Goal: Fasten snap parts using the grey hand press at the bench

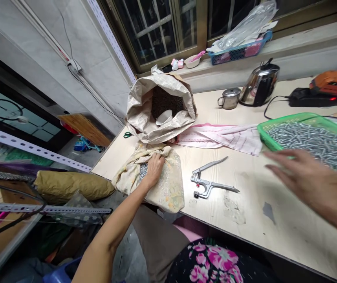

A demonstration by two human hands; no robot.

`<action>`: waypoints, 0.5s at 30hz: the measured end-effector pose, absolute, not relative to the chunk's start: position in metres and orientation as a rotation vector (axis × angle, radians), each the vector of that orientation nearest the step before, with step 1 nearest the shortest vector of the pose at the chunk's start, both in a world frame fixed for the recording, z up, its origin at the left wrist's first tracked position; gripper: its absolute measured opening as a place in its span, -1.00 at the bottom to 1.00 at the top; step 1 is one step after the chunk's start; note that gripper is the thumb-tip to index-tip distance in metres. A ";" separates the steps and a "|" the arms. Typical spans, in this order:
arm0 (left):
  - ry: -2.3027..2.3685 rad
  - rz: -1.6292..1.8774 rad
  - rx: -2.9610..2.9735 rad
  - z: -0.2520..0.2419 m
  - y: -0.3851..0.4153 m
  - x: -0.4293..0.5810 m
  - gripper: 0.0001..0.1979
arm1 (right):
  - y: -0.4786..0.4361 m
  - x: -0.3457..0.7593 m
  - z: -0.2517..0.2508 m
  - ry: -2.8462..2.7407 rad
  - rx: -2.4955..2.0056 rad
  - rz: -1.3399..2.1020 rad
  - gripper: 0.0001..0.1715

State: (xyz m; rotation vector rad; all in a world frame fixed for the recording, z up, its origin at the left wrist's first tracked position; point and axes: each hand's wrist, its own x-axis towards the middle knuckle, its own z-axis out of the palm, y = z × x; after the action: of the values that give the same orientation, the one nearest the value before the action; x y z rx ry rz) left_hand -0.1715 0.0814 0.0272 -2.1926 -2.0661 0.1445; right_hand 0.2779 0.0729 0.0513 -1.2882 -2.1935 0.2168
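My left hand (155,168) has its fingers curled over the opening of a flowered cloth bag (171,186) at the table's near left edge. Small metal pieces (143,172) show inside that opening, beside my fingers. My right hand (310,184), slightly blurred, is over the right part of the table with its fingers stretched out and nothing visible in them. It is nearest to a green plastic basket (277,144) holding many small silvery metal pieces (312,145). Between my hands lie grey snap-fastener pliers (208,185), their handles spread apart.
A white woven sack (139,106) with dark contents and a white bowl (164,117) stands behind the cloth bag. A pinkish towel (221,137) lies beside it. Farther back are a metal cup (229,99), a kettle (259,84) and an orange battery (333,82) on a charger.
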 end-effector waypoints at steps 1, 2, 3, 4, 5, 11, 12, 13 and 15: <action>-2.074 0.140 -2.197 0.028 0.084 -0.170 -0.75 | 0.064 0.259 0.044 -2.240 -1.258 0.216 -0.57; -2.084 0.137 -2.197 0.030 0.086 -0.169 -0.75 | 0.056 0.240 0.037 -2.304 -1.197 0.254 -0.62; -2.093 0.138 -2.197 0.031 0.088 -0.168 -0.75 | 0.050 0.221 0.030 -2.371 -1.149 0.287 -0.66; -2.099 0.144 -2.198 0.033 0.089 -0.167 -0.75 | 0.045 0.204 0.024 -2.438 -1.111 0.303 -0.68; -2.104 0.154 -2.201 0.034 0.089 -0.166 -0.74 | 0.043 0.190 0.019 -2.495 -1.100 0.302 -0.71; -2.206 0.166 -2.142 0.035 0.080 -0.166 -0.77 | 0.044 0.167 0.001 -2.619 -1.176 0.198 -0.86; -2.225 0.158 -2.131 0.035 0.079 -0.167 -0.77 | 0.045 0.168 -0.001 -2.613 -1.173 0.204 -0.86; -2.239 0.149 -2.126 0.036 0.078 -0.167 -0.77 | 0.045 0.170 -0.003 -2.604 -1.169 0.210 -0.86; -2.256 0.128 -2.134 0.039 0.079 -0.167 -0.76 | 0.045 0.171 -0.006 -2.588 -1.161 0.218 -0.84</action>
State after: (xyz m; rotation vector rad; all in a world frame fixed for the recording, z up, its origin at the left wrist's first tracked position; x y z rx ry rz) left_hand -0.1673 0.0787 0.0392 -2.1338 -2.2564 0.1280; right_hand 0.1708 0.0452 -0.0060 -1.1614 -2.5884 0.2184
